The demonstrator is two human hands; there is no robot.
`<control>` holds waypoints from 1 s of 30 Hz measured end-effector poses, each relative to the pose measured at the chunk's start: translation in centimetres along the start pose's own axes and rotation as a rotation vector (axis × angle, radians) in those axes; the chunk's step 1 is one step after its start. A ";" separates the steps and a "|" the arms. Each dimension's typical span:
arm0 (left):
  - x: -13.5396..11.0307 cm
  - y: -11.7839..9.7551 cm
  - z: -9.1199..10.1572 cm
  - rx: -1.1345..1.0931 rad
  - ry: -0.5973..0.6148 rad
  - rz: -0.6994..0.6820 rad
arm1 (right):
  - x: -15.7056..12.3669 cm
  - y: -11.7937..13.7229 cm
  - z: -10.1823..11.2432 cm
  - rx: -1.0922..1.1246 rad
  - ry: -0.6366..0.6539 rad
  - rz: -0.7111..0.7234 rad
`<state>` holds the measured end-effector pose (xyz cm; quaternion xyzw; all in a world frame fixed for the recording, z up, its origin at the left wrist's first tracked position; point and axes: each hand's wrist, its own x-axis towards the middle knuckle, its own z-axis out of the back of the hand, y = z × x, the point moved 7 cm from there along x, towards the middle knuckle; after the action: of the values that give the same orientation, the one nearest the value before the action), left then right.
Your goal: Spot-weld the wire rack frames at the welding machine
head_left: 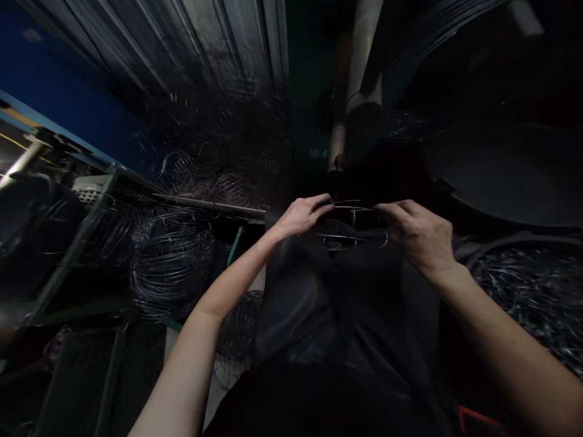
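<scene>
In front of my lap, a thin bent metal wire [356, 209] stretches between my two hands. My left hand [304, 216] pinches its left end between thumb and fingers. The fingertips of my right hand [418, 233] are closed on the other end. More thin wire with small curved loops [346, 237] shows just below, over a dark apron [300, 303]; whether it joins the held wire I cannot tell. Part of a machine with a metal rod [337, 142] stands just beyond my hands.
Left of me, a green metal rack [73, 255] carries large bundles of coiled wire [170, 264]. Behind it, more wire rings [228, 185] lie heaped against a corrugated metal sheet [204, 42]. At right is a round tub [483, 246] full of short shiny metal pieces.
</scene>
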<state>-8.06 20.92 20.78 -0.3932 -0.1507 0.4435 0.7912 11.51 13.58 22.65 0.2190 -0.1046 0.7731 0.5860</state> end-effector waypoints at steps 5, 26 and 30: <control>-0.8 0.8 2.4 -0.029 -0.103 0.020 | 3.3 0.4 -1.8 -0.058 -0.070 0.062; 3.5 2.5 2.9 -0.217 -0.280 -0.046 | 6.9 0.1 -2.3 -0.225 -0.210 0.205; 3.8 2.1 2.7 -0.210 -0.270 -0.061 | 6.9 -0.2 -2.3 -0.229 -0.213 0.218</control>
<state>-8.73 26.03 20.52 -0.4057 -0.3130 0.4499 0.7315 9.71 20.51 23.78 0.2188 -0.2764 0.7876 0.5053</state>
